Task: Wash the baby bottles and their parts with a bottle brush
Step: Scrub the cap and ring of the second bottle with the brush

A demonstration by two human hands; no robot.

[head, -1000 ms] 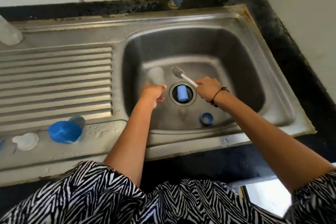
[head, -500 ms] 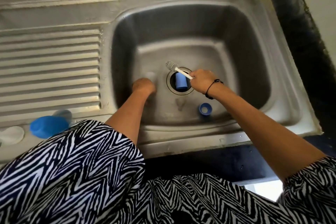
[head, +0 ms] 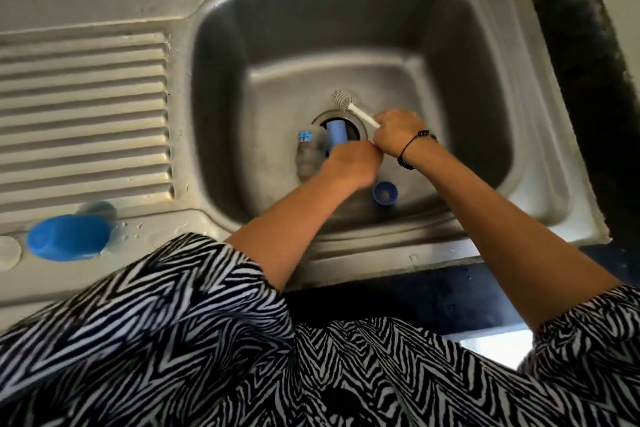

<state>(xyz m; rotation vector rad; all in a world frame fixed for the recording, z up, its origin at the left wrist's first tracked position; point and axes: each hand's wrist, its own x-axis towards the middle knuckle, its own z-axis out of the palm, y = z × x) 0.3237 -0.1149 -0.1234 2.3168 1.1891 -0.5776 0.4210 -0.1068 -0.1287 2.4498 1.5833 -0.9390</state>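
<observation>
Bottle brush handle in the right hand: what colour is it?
White, with greyish bristles; the bottle brush shows clearly in the head view, held by the right hand.

My black-and-white zebra-striped fabric garment [head: 214,340] fills the lower frame, its short sleeves ending above my elbows; a thin black beaded cord bracelet [head: 414,149] circles my right wrist, centre frame.

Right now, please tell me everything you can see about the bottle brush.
The bottle brush is small, with a thin white stick handle and a short head of grey-white bristles at its far end. It looks like plastic. The right hand holds the handle's near end, fingers curled around it, so the brush points away and left, tilted over the drain of the steel sink. The head appears to touch nothing.
</observation>
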